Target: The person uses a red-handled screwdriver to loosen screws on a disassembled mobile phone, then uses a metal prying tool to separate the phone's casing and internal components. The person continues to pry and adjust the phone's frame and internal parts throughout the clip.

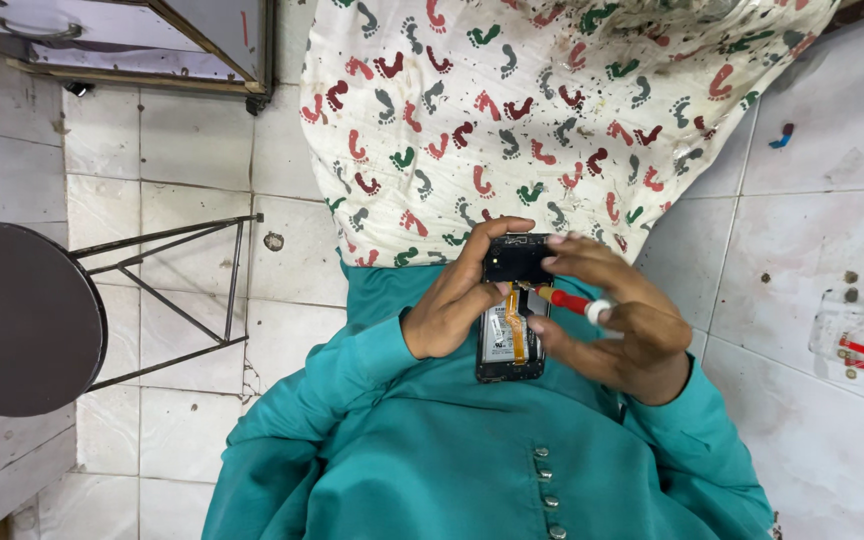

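Left hand [452, 300] fingers wrap the opened phone [510, 340], back cover off; right hand [622, 320] fingers pinch a red-handled screwdriver [567, 301], tip at the phone's upper end.

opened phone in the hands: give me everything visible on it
The phone is a black slab with its back cover off, held upright over the lap. Inside show a pale battery and an orange flex ribbon running lengthwise; the top section is dark. The left hand grips its left edge and top, thumb across the upper end. The right hand steadies the top with its fingers and holds a red-handled screwdriver whose tip meets the phone's upper right.
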